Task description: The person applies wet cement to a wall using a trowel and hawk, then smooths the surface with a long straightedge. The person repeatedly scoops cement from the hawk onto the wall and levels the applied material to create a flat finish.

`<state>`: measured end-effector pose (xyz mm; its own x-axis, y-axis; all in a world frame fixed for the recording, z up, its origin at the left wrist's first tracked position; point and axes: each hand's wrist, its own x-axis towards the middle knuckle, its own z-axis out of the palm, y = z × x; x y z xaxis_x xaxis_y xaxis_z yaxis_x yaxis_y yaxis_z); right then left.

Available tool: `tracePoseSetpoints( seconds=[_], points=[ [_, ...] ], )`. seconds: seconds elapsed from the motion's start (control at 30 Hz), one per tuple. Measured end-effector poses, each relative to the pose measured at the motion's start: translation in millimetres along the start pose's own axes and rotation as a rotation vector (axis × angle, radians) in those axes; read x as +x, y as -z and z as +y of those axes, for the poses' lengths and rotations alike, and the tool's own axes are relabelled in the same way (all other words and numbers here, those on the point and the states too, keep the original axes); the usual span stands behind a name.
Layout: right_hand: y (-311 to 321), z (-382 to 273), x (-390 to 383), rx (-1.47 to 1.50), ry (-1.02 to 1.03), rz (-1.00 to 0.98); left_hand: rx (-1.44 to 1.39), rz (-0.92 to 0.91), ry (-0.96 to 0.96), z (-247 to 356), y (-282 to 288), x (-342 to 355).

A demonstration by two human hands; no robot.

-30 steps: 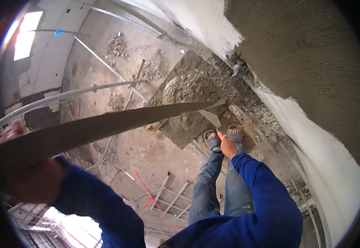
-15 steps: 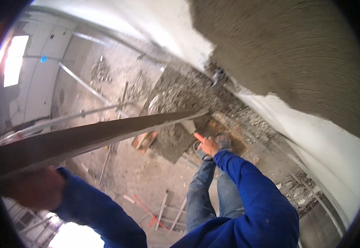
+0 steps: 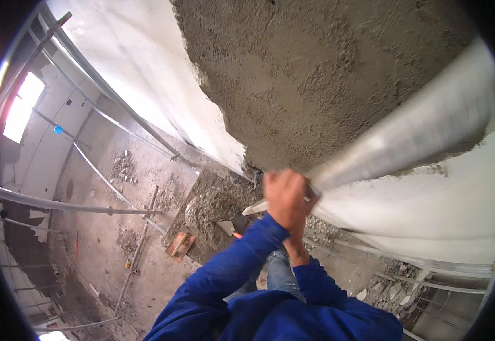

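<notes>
Grey metal tubes (image 3: 77, 207) (a small blue thing (image 3: 58, 129) on one), a bright window (image 3: 24, 108), rubble (image 3: 123, 166) on the floor (image 3: 165, 278).

Long bar (image 3: 412, 128) blocks upper right
Poles (image 3: 59, 201) cross the left; there is room over the floor (image 3: 170, 287) at lower left.

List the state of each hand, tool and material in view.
Straightedge, slanted, in hand, motion-blurred
Left hand, closed on straightedge
Right hand, mostly hidden behind left hand, grip unclear
Mortar heap, lumpy, wet-looking
Trowel, lying at the mortar heap, unheld
Float, lying handle up, unheld
Wall plaster, rough, ragged-edged
</notes>
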<state>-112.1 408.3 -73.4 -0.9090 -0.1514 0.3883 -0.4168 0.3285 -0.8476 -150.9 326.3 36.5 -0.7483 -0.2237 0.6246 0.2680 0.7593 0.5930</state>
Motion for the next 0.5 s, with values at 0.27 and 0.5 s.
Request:
tracePoseSetpoints(
  seconds=[0.27, 0.5],
  points=[
    [116, 48, -69, -0.041, -0.493, 0.159, -0.363, -0.345, -0.113, 93, -59, -86],
    [203, 60, -57, 0.070, -0.746, 0.431, -0.356, -0.676, 0.373, 19, -84, -186]
  ],
)
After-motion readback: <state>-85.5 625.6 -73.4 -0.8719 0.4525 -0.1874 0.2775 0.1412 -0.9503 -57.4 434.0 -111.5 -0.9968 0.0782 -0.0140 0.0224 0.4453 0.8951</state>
